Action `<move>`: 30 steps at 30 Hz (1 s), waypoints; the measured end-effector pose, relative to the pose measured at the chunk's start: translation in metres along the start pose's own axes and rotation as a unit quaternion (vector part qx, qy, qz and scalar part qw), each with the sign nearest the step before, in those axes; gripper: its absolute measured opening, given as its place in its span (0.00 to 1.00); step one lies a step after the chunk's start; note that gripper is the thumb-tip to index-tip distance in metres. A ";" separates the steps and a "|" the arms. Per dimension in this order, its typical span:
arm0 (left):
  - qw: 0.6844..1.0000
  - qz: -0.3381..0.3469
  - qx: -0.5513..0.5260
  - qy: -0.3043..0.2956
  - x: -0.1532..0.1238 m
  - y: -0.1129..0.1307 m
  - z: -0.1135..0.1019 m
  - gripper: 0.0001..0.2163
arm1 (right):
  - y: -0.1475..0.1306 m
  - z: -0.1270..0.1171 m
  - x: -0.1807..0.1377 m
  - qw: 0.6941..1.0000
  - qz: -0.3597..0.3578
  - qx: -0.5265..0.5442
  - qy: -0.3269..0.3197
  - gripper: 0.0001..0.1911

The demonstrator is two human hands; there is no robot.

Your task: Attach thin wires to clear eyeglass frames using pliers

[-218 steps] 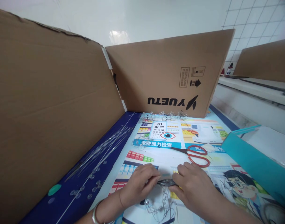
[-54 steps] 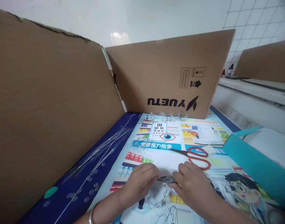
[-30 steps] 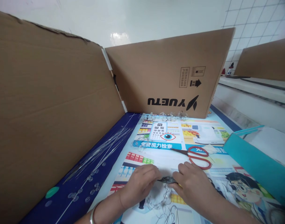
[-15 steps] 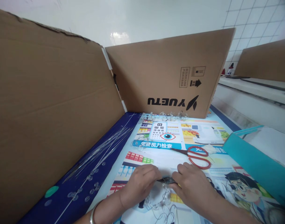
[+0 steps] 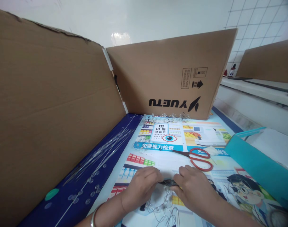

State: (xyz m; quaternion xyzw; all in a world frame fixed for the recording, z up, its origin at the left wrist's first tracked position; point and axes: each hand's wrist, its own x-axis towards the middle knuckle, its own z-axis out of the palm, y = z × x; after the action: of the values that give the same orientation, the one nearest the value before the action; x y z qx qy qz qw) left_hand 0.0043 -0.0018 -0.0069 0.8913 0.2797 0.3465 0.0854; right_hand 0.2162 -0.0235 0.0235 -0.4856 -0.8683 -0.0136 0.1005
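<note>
Pinching a small dark clip (image 5: 168,182) between them, left hand (image 5: 140,186) and right hand (image 5: 194,187) steady it above beaded wire (image 5: 164,208); scissors (image 5: 197,156) lie just beyond.

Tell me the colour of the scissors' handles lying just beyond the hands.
Red. The scissors lie on the printed mat beyond the right hand, clearest in the head view.

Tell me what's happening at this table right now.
A person's left hand and right hand pinch a small dark piece between their fingertips, with beaded wire trailing below it onto a printed mat. Red scissors lie just beyond the hands. Loose wires and clear beads sit to the left, with cardboard panels standing around the workspace.
</note>
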 end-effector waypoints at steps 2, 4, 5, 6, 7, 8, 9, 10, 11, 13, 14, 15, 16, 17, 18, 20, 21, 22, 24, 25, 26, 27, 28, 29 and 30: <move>1.000 0.001 -0.002 0.002 0.001 0.001 -0.001 0.08 | 0.000 -0.001 0.001 1.000 -0.001 0.001 -0.007 0.06; 1.000 0.004 -0.011 -0.001 0.002 0.001 -0.001 0.08 | -0.001 -0.002 0.001 1.000 0.000 0.003 -0.014 0.06; 1.000 0.005 -0.015 -0.002 0.002 0.001 -0.002 0.08 | -0.001 -0.002 0.001 1.000 0.001 0.004 -0.017 0.06; 1.000 0.006 -0.016 -0.003 0.002 0.001 -0.002 0.08 | -0.001 -0.002 0.001 1.000 0.002 0.005 -0.019 0.06; 1.000 0.005 -0.015 -0.004 0.001 0.001 -0.001 0.08 | -0.001 -0.003 0.001 1.000 0.002 0.005 -0.021 0.06; 1.000 0.004 -0.013 -0.004 0.001 0.000 -0.001 0.08 | -0.001 -0.003 0.000 1.000 0.002 0.006 -0.023 0.06; 1.000 0.003 -0.009 -0.004 0.000 0.000 -0.001 0.08 | -0.001 -0.003 0.000 1.000 0.001 0.005 -0.024 0.07; 1.000 0.002 -0.006 -0.004 0.000 -0.001 0.000 0.08 | -0.001 -0.003 -0.001 1.000 0.000 0.005 -0.025 0.07; 1.000 0.002 -0.004 -0.006 -0.001 -0.002 0.000 0.08 | -0.001 -0.003 -0.001 1.000 -0.001 0.004 -0.026 0.07; 1.000 0.003 -0.004 -0.010 -0.001 -0.003 0.000 0.08 | -0.001 -0.002 -0.001 1.000 -0.002 0.004 -0.023 0.07; 1.000 0.005 -0.006 -0.011 -0.001 -0.003 0.000 0.08 | -0.001 -0.002 -0.001 1.000 -0.003 0.005 -0.018 0.07; 1.000 0.004 -0.010 -0.012 -0.001 -0.003 0.000 0.08 | 0.000 -0.002 -0.001 1.000 -0.002 0.005 -0.011 0.07; 1.000 0.000 -0.016 -0.012 -0.001 -0.003 -0.001 0.08 | 0.001 -0.001 -0.001 1.000 -0.001 0.007 -0.003 0.07; 1.000 -0.004 -0.026 -0.010 0.000 -0.003 -0.002 0.08 | 0.002 -0.001 -0.001 1.000 -0.001 0.009 0.005 0.07; 0.999 -0.007 -0.039 -0.006 0.000 -0.003 -0.003 0.08 | 0.003 -0.001 -0.001 1.000 0.000 0.011 0.014 0.07; 0.998 -0.012 -0.069 0.006 0.001 -0.003 -0.005 0.07 | 0.007 0.000 -0.001 0.999 -0.002 0.017 0.029 0.07; 0.996 -0.013 -0.083 0.013 0.002 -0.004 -0.007 0.07 | 0.008 0.000 -0.001 0.999 -0.002 0.019 0.037 0.07; 0.995 -0.011 -0.095 0.019 0.002 -0.004 -0.008 0.07 | 0.010 0.000 -0.001 0.999 -0.003 0.020 0.044 0.07; 0.993 -0.008 -0.112 0.031 0.002 -0.005 -0.010 0.07 | 0.013 0.000 0.000 0.998 -0.005 0.017 0.060 0.07; 0.992 -0.005 -0.118 0.036 0.002 -0.005 -0.011 0.07 | 0.013 -0.001 0.000 0.998 -0.006 0.016 0.068 0.08; 0.991 0.000 -0.124 0.040 0.001 -0.006 -0.012 0.07 | 0.014 -0.001 0.000 0.997 -0.008 0.017 0.076 0.08; 0.991 0.004 -0.129 0.044 0.000 -0.006 -0.012 0.07 | 0.014 -0.001 0.000 0.996 -0.011 0.018 0.084 0.08; 0.990 0.007 -0.134 0.048 -0.001 -0.006 -0.013 0.08 | 0.014 -0.001 0.000 0.995 -0.013 0.021 0.092 0.08; 0.989 0.010 -0.138 0.052 -0.002 -0.006 -0.013 0.08 | 0.014 -0.001 0.000 0.995 -0.016 0.025 0.099 0.09; 0.988 0.013 -0.143 0.056 -0.003 -0.006 -0.014 0.08 | 0.014 -0.002 0.000 0.994 -0.020 0.030 0.106 0.09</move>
State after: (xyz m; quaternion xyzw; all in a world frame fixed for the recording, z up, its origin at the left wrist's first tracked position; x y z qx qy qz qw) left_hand -0.0088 0.0008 -0.0002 0.8527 0.2202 0.4333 0.1917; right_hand 0.2283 -0.0165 0.0239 -0.4611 -0.8621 -0.0409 0.2064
